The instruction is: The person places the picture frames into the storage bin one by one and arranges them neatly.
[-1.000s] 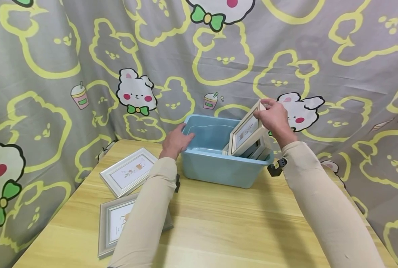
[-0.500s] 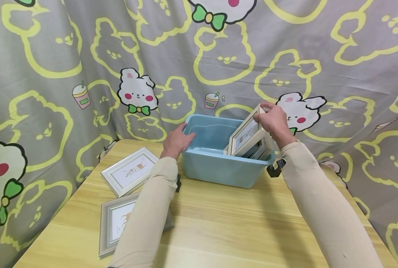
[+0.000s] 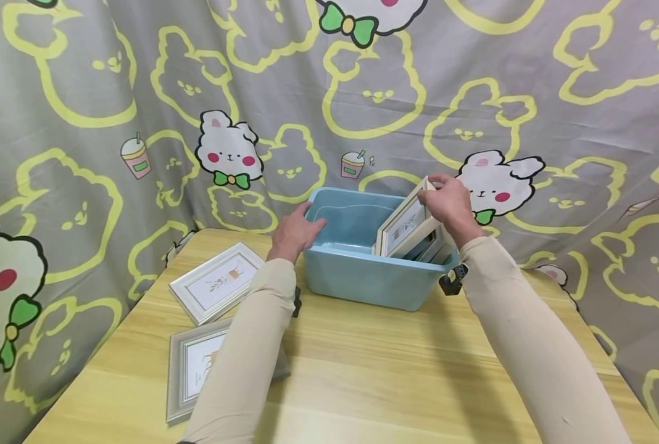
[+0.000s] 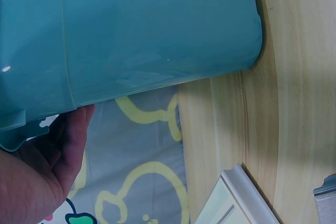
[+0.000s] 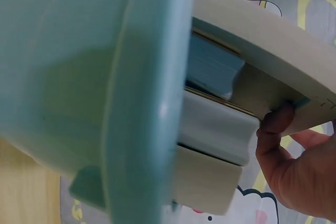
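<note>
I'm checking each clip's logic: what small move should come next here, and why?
Probably lower the cream frame gently with the right grip: pinched near its upper end, it slants up out of the blue bin, with other frames beneath it. The left grip holds the bin's rim, which should help steady it.

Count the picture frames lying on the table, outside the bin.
2: a white frame left of the blue bin, and a grey frame nearer the person, partly covered by the left sleeve. That sleeve could hide more.
</note>
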`<state>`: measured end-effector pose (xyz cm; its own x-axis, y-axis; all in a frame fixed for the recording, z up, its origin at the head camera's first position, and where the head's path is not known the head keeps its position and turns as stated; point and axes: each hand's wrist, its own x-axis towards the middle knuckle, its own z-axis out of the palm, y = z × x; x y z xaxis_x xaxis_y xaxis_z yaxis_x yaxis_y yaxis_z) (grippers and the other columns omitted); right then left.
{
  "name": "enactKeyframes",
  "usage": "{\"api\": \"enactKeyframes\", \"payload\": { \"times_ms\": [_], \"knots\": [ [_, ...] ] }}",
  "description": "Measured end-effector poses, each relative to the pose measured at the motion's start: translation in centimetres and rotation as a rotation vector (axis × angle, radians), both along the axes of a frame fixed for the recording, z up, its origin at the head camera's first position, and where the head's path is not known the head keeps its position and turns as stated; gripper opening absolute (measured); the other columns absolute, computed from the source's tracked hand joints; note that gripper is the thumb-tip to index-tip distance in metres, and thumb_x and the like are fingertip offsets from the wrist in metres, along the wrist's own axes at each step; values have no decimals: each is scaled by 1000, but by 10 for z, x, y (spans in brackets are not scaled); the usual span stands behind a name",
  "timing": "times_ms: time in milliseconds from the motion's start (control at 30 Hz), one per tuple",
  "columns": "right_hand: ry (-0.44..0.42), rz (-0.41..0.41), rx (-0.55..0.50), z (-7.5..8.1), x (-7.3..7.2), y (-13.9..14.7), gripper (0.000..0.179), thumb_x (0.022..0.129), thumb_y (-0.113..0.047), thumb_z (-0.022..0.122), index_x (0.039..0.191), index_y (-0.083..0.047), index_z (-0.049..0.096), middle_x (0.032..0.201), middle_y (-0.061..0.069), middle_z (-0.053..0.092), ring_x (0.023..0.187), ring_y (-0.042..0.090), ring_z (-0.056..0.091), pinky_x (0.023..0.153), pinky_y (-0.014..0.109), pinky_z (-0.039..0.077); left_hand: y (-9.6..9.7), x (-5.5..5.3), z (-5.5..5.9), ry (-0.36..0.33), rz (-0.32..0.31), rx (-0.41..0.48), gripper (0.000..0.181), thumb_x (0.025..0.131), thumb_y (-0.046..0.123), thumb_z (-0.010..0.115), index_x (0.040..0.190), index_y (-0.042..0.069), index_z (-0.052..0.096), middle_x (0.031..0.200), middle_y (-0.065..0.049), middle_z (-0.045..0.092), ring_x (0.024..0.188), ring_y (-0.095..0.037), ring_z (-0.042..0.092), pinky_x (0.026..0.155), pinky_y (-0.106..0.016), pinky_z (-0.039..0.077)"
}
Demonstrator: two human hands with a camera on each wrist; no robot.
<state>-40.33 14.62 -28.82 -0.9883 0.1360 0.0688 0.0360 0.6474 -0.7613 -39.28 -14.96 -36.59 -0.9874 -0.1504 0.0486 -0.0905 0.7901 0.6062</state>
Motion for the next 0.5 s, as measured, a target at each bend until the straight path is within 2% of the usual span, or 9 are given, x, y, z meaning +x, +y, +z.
{"api": "enactKeyframes", "payload": {
  "times_ms": [333,500],
  "knots": [
    [16,-10,12,-10,-3,-6,61,88,-21,58,147,-15,43,140,19,51,109,30,55,77,33,50,0,1,1,-5,3,6,70,88,62,48,150,34,32,148,-13,46,127,-34,51,94,-47,47],
    [44,-11,59,-14,-5,-7,59,88,-21,59,145,-14,46,138,18,53,106,29,56,72,30,48,1,1,2,-10,6,-1,70,88,63,48,150,35,32,148,-14,46,127,-35,51,94,-47,47]
  ]
}}
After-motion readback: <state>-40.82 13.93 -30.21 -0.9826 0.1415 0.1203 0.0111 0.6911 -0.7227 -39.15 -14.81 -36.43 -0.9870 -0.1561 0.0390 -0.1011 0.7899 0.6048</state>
